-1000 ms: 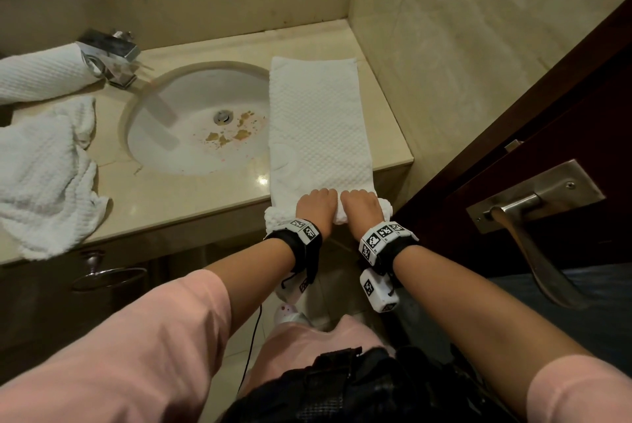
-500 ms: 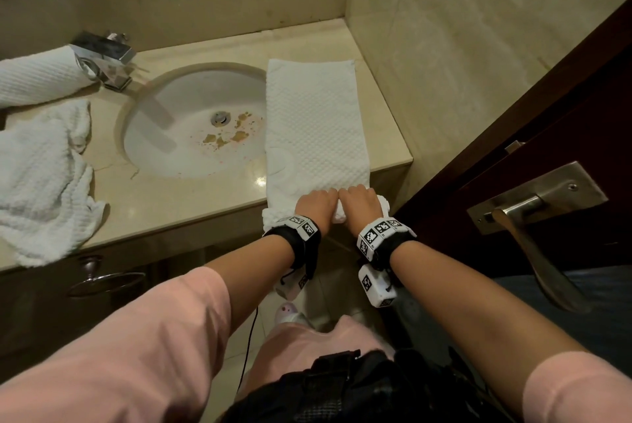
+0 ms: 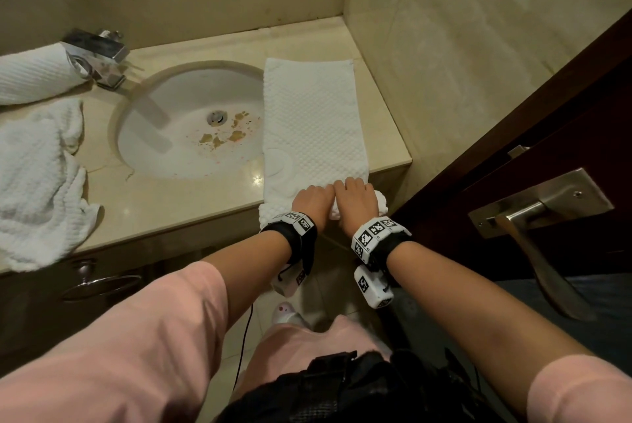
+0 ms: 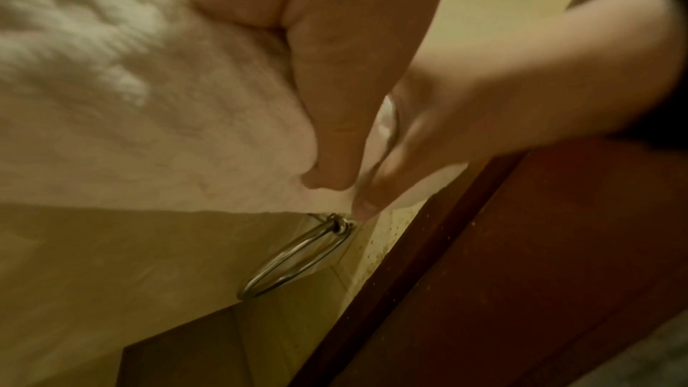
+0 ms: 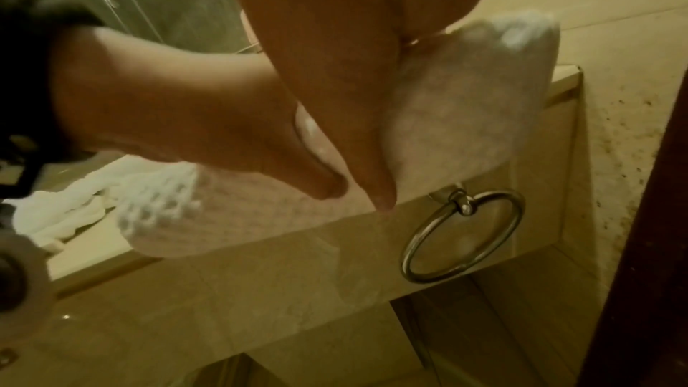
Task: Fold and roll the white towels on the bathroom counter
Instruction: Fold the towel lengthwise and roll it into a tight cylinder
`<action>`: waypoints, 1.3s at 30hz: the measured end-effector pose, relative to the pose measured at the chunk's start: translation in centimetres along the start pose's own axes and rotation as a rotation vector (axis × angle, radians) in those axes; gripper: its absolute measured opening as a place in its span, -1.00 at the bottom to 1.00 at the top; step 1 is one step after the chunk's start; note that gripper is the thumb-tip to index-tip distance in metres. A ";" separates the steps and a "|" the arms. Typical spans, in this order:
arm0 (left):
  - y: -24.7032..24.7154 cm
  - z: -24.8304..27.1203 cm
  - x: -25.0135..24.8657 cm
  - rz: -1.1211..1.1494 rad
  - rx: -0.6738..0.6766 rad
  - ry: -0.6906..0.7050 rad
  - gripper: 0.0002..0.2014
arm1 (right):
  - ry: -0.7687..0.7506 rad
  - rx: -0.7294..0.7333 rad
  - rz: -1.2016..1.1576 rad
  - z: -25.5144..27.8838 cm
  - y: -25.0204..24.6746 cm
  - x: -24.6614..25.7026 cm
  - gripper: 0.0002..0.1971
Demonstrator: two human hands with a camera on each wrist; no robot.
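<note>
A long white folded towel [image 3: 309, 121] lies flat on the counter [image 3: 191, 203] to the right of the sink, its near end wound into a short roll [image 3: 382, 201] at the counter's front edge. My left hand [image 3: 313, 198] and right hand [image 3: 355, 195] sit side by side on that roll, fingers curled over its top and thumbs tucked under it. The left wrist view shows the roll [image 4: 156, 116] under my left thumb; the right wrist view shows the roll [image 5: 465, 105] beside my right thumb.
A crumpled white towel [image 3: 37, 183] lies at the counter's left; a rolled one [image 3: 32, 75] sits behind it by the faucet [image 3: 99, 53]. The sink [image 3: 191, 121] has brown stains. A towel ring [image 5: 461, 240] hangs below the counter edge. A dark door with a lever handle [image 3: 533, 227] stands at right.
Both hands have crept slightly forward along the towel, and the roll at its near end has taken up a little more of the flat length.
</note>
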State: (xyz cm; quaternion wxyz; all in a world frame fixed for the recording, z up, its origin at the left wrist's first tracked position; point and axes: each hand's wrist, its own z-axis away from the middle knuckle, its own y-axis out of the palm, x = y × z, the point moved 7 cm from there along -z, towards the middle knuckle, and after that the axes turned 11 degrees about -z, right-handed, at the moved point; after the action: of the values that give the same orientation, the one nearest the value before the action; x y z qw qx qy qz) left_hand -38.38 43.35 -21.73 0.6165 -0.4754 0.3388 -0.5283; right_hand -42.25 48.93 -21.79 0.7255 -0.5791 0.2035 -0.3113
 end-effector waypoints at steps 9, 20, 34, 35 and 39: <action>-0.2 0.7 0.3 -0.044 -0.082 -0.025 -0.73 | -0.085 0.170 0.084 -1.8 0.0 0.3 -0.81; -0.3 -1.1 1.9 0.206 0.054 -0.007 -0.46 | 0.025 -0.037 0.091 -1.9 -0.8 0.1 -0.57; -0.7 -2.4 0.8 0.135 -0.005 0.016 -0.69 | -0.021 0.076 0.057 -3.7 -0.8 -0.7 -0.66; -0.8 -2.7 1.0 0.170 0.018 0.022 -0.64 | -0.007 0.055 0.050 -3.5 -0.9 -0.7 -0.60; -1.0 -3.7 2.0 0.277 0.092 0.011 -0.48 | -0.057 -0.010 0.106 -2.9 -1.5 0.0 -0.52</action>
State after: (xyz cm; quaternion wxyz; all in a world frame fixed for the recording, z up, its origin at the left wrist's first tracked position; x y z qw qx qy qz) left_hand -41.72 40.52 -21.81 0.7029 -0.3925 0.3799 -0.4557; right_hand -44.51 46.64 -21.06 0.7435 -0.5799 0.2145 -0.2550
